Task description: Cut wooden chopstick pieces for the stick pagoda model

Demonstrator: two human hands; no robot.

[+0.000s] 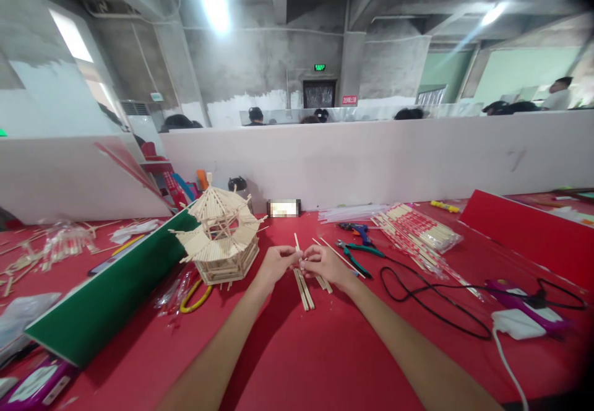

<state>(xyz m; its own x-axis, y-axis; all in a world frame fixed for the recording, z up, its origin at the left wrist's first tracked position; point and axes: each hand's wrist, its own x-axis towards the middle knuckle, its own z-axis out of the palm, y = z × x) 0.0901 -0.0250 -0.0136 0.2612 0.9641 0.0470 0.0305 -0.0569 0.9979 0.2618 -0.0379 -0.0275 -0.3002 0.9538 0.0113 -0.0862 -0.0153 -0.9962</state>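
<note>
At the middle of the red table my left hand (281,261) and my right hand (325,263) meet with fingertips pinched together. Whatever small piece they grip is too hidden to name. A thin wooden stick (296,241) sticks up just beyond the left fingertips; whether it is held or lies behind them, I cannot tell. Several pale wooden sticks (305,290) lie below the hands, and more (323,283) are partly under my right hand. Left of my left hand stands a pavilion model (223,237) built of sticks, with a pointed roof and a wider lower roof.
Green-handled pliers (359,250), a blue glue gun (359,231) and its looping black cable (417,290) lie to the right. Behind them are packs of sticks (417,228). A green board (116,281) and yellow ring-shaped handle (195,298) are left. A white partition (348,157) closes the back.
</note>
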